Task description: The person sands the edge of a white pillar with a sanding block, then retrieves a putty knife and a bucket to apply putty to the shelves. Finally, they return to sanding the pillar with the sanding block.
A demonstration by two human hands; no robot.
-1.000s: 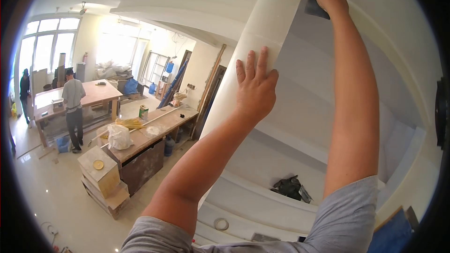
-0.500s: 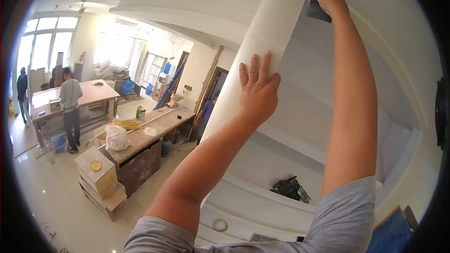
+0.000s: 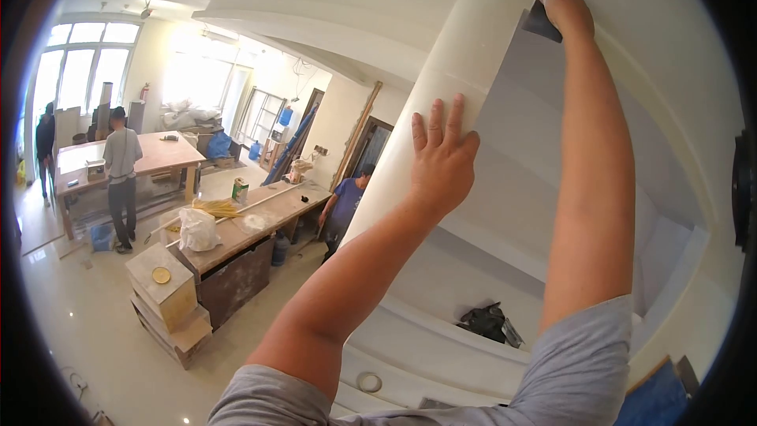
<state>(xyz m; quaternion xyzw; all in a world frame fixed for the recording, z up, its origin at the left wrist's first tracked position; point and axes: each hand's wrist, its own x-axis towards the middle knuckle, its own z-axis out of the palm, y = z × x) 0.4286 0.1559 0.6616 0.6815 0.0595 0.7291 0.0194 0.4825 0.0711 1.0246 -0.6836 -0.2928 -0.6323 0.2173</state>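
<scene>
A tall white rounded column (image 3: 465, 39) rises to the ceiling in front of me. My left hand (image 3: 443, 159) rests on its smooth face, fingers stretched and spread. Higher up, my right hand (image 3: 569, 16) pinches a dark grey sheet that looks like sandpaper (image 3: 542, 25), held at the column's right edge close below the ceiling. The sheet hangs down from the fingers beside the column, and its upper part is partly hidden by the hand. Both arms are raised, the right one reaching higher than the left.
Curved white shelves (image 3: 394, 351) lie below, with a black bag (image 3: 482, 319) and a roll of tape (image 3: 369, 382). At left stand a dusty workbench (image 3: 276, 217) and a large table (image 3: 162, 150). A person in grey (image 3: 121, 158), one in blue (image 3: 344, 203) and another in dark clothes (image 3: 45, 142) stand beyond.
The view has tilted slightly, so the room sits a little to the right and lower. More of the person in blue shows beside the column. Both hands keep their places on it.
</scene>
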